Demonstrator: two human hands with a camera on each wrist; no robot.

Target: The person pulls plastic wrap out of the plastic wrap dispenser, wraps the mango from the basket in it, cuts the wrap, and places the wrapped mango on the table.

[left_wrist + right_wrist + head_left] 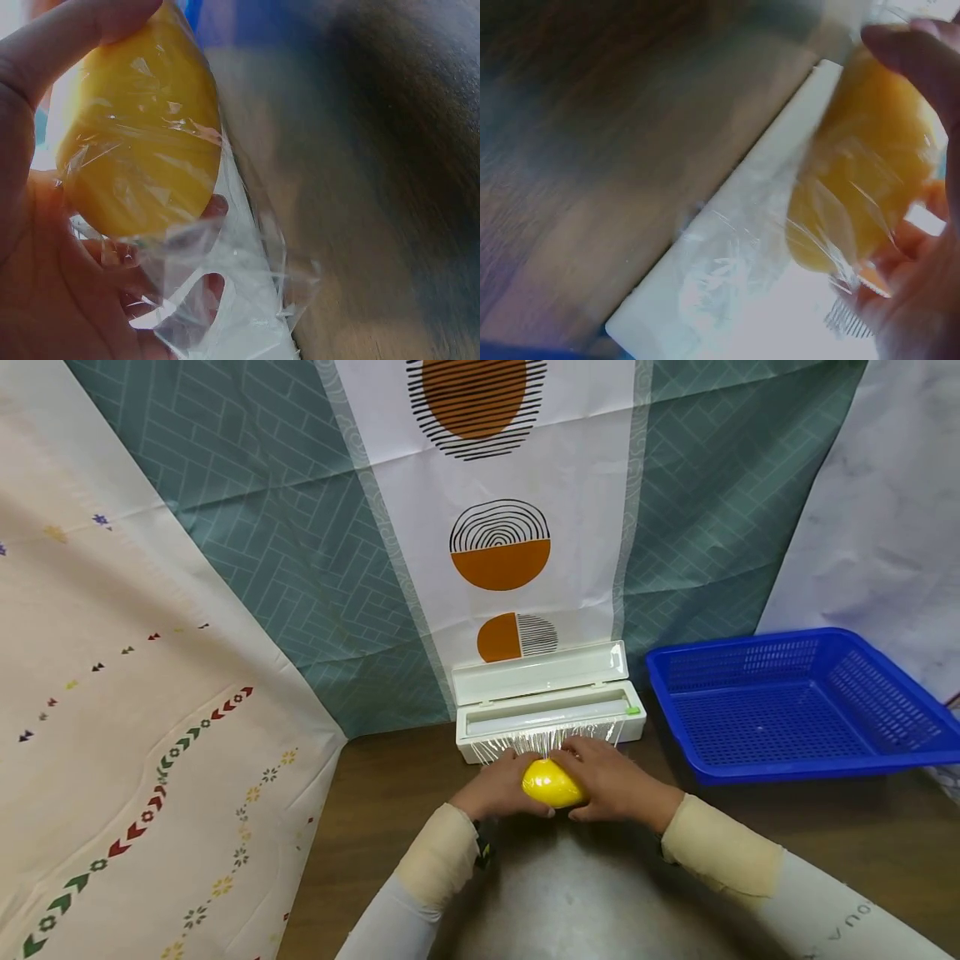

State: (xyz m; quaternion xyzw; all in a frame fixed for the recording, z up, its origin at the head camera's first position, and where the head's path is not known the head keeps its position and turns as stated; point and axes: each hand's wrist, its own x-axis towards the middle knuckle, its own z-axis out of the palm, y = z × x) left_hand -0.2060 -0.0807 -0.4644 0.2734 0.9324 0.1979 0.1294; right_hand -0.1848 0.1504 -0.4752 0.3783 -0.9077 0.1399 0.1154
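In the head view, a yellow oval object [553, 783] sits between the left hand [501, 787] and the right hand [621, 783], just in front of a white cling-film dispenser [474, 750] with its lid raised; cling film [525, 740] stretches in pleats from the dispenser to the fingers. Both hands hold the object, one at each side, thumbs on the near side and fingers on the far side. In the left wrist view, the left thumb crosses the object's upper end, with fingers behind its lower end, where crumpled film hangs loose. In the right wrist view, the right thumb lies over the upper end, other fingers curl behind, and glossy film clings to the yellow surface.
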